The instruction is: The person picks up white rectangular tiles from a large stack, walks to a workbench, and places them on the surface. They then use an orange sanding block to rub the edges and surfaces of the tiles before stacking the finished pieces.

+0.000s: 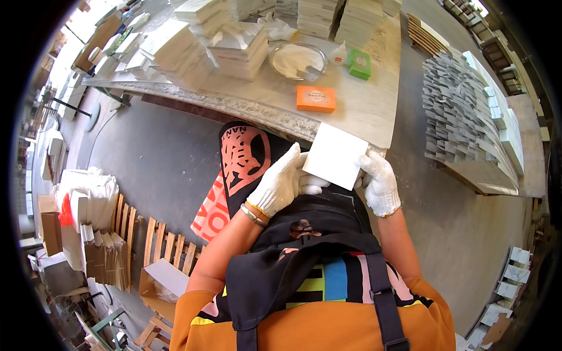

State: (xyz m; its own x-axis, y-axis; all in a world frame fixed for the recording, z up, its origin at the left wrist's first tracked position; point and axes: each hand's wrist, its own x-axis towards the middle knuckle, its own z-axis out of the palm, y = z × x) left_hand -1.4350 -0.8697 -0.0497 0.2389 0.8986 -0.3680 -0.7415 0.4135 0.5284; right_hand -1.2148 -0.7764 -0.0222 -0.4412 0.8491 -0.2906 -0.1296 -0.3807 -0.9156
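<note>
A thin white square tile [335,155] is held tilted at the front edge of the stone-topped table, its upper corner overlapping that edge. My left hand [284,182], in a white knitted glove, holds it at the left side, with the thumb along the edge and the fingers curled by the lower corner. At the opposite side my right hand [379,182], gloved alike, grips the right edge between thumb and fingers. Just beyond the tile an orange box [315,99] lies on the table.
On the table [374,120] stand tile stacks [237,51], a round metal tray of white material [298,60], a small white bottle [339,54] and a green box [359,64]. Many grey-edged tiles [459,111] fill a bench at right. Cartons [167,278] and wooden pallets [170,243] sit lower left.
</note>
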